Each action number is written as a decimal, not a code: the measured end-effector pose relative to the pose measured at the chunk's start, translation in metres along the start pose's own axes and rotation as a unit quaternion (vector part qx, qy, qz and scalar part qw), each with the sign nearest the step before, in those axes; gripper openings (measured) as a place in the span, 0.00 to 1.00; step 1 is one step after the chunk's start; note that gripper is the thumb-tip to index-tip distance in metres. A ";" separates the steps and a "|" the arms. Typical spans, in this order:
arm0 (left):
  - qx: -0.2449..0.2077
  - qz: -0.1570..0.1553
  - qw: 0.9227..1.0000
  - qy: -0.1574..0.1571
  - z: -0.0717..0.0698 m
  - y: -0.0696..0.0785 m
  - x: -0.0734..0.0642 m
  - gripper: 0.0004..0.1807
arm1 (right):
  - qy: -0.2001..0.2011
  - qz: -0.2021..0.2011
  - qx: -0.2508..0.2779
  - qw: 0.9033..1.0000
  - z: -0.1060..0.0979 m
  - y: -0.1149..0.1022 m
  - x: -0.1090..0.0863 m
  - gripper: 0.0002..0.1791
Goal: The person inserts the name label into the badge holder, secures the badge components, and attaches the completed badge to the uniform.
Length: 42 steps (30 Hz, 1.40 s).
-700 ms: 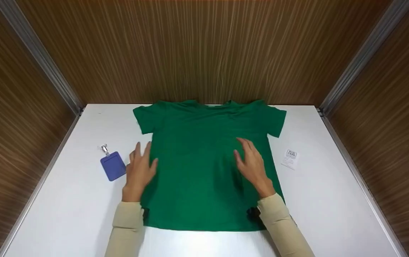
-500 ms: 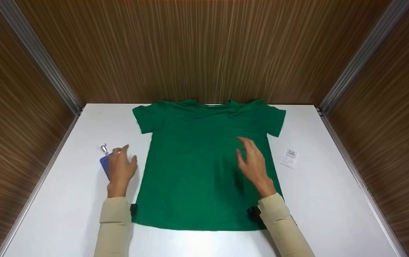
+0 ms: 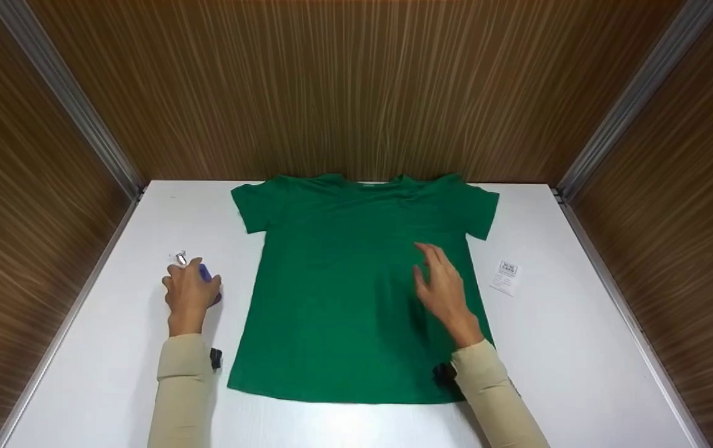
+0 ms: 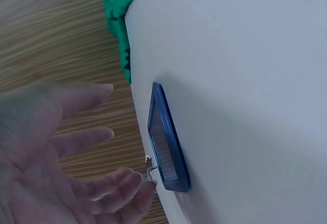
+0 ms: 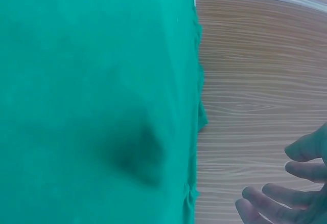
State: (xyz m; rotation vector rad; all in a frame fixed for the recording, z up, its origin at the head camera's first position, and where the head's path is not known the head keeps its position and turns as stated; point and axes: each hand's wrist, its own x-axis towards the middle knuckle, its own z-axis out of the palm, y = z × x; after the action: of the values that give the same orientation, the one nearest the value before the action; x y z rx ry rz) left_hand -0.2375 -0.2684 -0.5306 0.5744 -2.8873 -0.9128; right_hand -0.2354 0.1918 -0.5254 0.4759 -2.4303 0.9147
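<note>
My left hand [image 3: 188, 292] has hold of nothing as far as I can see — thumb and fingers stand well apart, loosely bent, above the blue badge holder [image 4: 166, 142], which lies flat on the white table [image 3: 580, 348] at the left of the head view. Whether a fingertip brushes its clip [image 3: 181, 257], I can't tell. I'd judge the step in hand to be reaching for the holder; the next move calls for bringing thumb and fingers down either side of its edges and closing them. My right hand [image 3: 443, 289] hangs with relaxed, parted fingers over the right half of the green T-shirt [image 3: 344, 298], gripping nothing. The shirt is spread across the centre of the frame, and a small white card [image 3: 506, 277] lies to its right. Against the earliest head picture, my left hand has swung left, off the shirt's edge — it now hides most of the holder, which showed almost whole then. My right hand is nearly where it was; shirt and card haven't moved.
</note>
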 end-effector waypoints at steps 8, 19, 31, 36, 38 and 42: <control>0.027 -0.024 0.998 -0.046 0.002 -0.005 0.005 0.38 | -0.011 -0.001 -0.004 1.000 -0.003 -0.002 -0.002 0.23; 0.004 -0.056 0.996 -0.072 -0.004 -0.011 0.007 0.42 | -0.020 0.012 -0.020 1.000 -0.004 -0.004 -0.002 0.24; -0.031 -0.030 0.999 0.003 -0.003 -0.010 0.009 0.37 | -0.008 -0.002 -0.020 1.000 -0.004 0.000 -0.002 0.23; -0.037 -0.013 0.999 0.032 -0.005 -0.011 0.008 0.34 | -0.008 -0.002 -0.017 1.000 -0.005 -0.001 -0.001 0.23; -0.045 -0.008 0.998 0.041 -0.006 -0.011 0.008 0.33 | -0.006 -0.003 -0.017 1.000 -0.005 -0.001 -0.001 0.24; -0.067 -0.002 0.996 0.059 -0.009 -0.010 0.008 0.30 | -0.006 -0.002 -0.021 1.000 -0.005 -0.001 -0.001 0.24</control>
State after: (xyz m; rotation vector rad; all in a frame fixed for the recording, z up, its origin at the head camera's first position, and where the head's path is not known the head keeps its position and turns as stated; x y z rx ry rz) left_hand -0.2399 -0.2842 -0.5293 0.6002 -2.6971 -1.0266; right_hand -0.2323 0.1947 -0.5220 0.4730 -2.4534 0.8601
